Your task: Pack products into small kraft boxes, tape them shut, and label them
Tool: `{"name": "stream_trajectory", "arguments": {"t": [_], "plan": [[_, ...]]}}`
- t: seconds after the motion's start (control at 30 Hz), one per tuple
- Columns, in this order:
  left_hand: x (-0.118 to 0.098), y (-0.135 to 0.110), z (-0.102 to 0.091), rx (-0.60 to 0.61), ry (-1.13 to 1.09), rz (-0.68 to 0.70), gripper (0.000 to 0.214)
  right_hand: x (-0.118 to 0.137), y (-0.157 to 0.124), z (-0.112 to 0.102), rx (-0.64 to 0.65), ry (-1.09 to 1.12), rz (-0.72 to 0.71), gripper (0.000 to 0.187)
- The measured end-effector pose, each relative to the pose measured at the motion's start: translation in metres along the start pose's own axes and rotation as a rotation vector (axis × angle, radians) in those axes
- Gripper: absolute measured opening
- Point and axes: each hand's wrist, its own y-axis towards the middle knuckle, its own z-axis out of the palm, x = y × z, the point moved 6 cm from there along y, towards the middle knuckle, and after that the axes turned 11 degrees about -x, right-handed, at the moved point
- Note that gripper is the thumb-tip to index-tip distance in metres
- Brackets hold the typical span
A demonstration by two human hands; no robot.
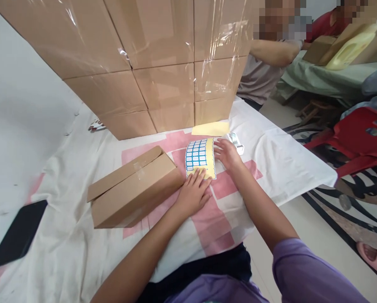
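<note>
A sheet of stick-on labels [196,155], with blue-bordered white rectangles and a bare yellow strip, lies slightly curved on the table. My left hand [195,191] rests flat on its lower edge with the fingers spread. At the sheet's right edge is my right hand [229,155], its fingers loosely bent and apart; whether the fingertips grip the edge is hard to make out. Left of the sheet sits a brown cardboard box [134,189], its top flaps closed with a piece of clear tape across the seam.
Taped cardboard boxes [163,84] form a tall stack at the back. Before it lie a yellow paper [210,128] and a small white box [236,144]. A black flat object [18,233] is at far left. Two people, a red chair [362,139] and a yellow jug [351,50] are on the right.
</note>
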Motion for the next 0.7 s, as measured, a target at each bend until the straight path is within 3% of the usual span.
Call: {"name": "stream_trajectory", "arguments": {"t": [0.1,0.27,0.5,0.6,0.7], "plan": [[0.001,-0.007,0.002,-0.004,-0.029,0.005,0.053,-0.015,-0.010,0.013,0.096,-0.084,0.026,0.033],[-0.002,-0.011,-0.009,-0.135,-0.028,0.029,0.054,-0.017,-0.025,0.033,0.280,-0.082,-0.080,0.026],[-0.005,-0.003,-0.032,-0.417,-0.056,0.011,0.054,0.002,-0.032,0.027,0.272,-0.151,-0.097,0.015],[-0.003,0.010,-0.053,-0.537,-0.092,-0.083,0.060,0.003,-0.041,0.025,0.323,-0.167,-0.040,0.017],[0.002,0.030,-0.069,-0.570,-0.162,-0.241,0.075,0.001,-0.052,0.024,0.441,-0.183,0.032,0.025]]}}
